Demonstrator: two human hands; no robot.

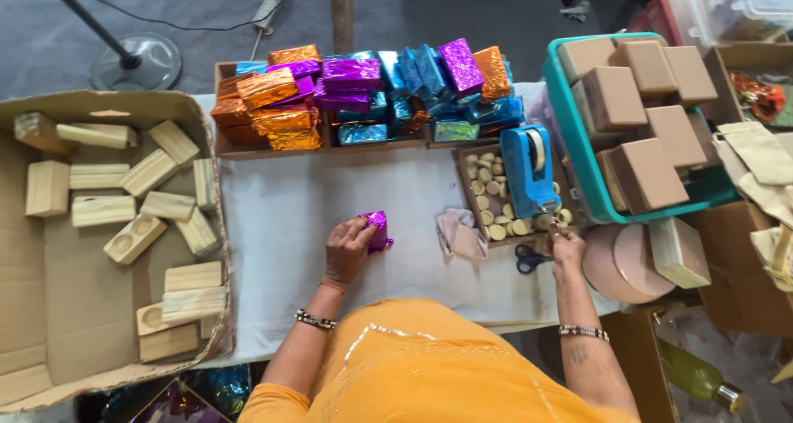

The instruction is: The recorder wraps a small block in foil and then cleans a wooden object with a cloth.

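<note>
My left hand rests on a small block wrapped in purple foil on the white table cover, fingers pressing it down. My right hand reaches to the front end of a blue tape dispenser, fingertips pinched at its cutting edge; whether a strip of tape is between them is too small to tell. The dispenser stands on a shallow tray of round pale discs. Black-handled scissors lie just left of my right hand.
Foil-wrapped blocks in orange, purple and blue fill wooden trays at the back. A cardboard box of bare wooden blocks sits left. A teal crate of brown boxes stands right, with a pink cloth and round pink lids nearby.
</note>
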